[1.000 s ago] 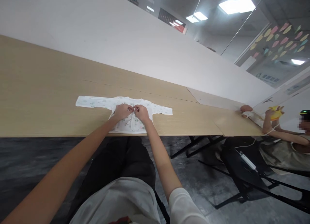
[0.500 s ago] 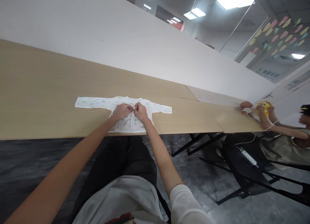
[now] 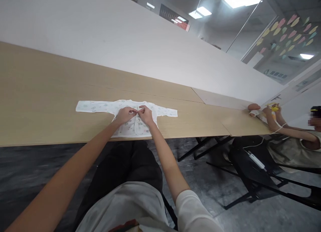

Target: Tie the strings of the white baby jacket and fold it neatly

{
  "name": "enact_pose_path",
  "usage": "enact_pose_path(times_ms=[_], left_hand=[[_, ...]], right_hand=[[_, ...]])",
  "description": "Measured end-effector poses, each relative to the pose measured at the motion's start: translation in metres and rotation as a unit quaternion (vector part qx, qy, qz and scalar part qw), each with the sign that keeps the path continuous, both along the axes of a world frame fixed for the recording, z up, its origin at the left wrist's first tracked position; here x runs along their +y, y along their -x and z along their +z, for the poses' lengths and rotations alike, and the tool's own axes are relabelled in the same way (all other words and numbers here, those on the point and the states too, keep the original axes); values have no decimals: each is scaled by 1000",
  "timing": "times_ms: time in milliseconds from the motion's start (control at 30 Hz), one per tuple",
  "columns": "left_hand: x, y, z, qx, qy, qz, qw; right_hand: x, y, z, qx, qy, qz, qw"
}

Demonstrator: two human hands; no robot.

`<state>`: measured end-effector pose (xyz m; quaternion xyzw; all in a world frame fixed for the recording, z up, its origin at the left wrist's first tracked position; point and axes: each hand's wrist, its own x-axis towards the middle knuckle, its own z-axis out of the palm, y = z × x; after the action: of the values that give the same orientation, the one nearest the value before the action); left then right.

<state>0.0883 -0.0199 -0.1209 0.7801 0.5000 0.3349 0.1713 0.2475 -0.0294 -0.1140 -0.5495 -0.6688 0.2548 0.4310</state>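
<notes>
A small white baby shirt (image 3: 97, 106) with a faint coloured print lies spread on the table, its sleeves stretched out to both sides. My left hand (image 3: 126, 115) pinches the cloth at the middle of the front opening. Close against it, my right hand (image 3: 145, 115) grips the other side of the same opening, thumb and fingers together. The fingertips of both hands meet at the shirt's centre line. Whatever small fastening may be between them is hidden by the fingers.
The wooden table (image 3: 50, 91) runs along a white partition (image 3: 100, 41). At the far right, a person (image 3: 296, 138) handles a yellow object (image 3: 274, 108) beside a brown round thing (image 3: 253, 106). A black folding chair (image 3: 250, 165) with a white power strip (image 3: 256, 161) stands at right.
Both hands stay at the shirt's front opening. The right hand's fingers have shifted slightly, with the index finger lifted straighter. The camera view has moved a little.
</notes>
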Motion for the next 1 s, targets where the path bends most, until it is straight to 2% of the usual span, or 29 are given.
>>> enact_pose_path(times_ms=[200, 467, 633, 767, 867, 1000], left_hand=[[0, -1, 2, 7, 17, 8, 1000], [-4, -3, 5, 27, 11, 19, 999], [-8, -4, 12, 51, 3, 24, 998], [-19, 4, 19, 116, -25, -23, 993], [-33, 11, 19, 111, -10, -72, 991], [-44, 12, 12, 91, 30, -61, 994]], right_hand=[[-1, -1, 3, 27, 29, -6, 999], [-6, -3, 8, -12, 57, -73, 996], [-7, -5, 13, -29, 70, -76, 994], [-24, -9, 22, -88, 49, -38, 994], [-43, -10, 27, -143, 57, 23, 988], [-59, -6, 29, -185, 79, 49, 978]])
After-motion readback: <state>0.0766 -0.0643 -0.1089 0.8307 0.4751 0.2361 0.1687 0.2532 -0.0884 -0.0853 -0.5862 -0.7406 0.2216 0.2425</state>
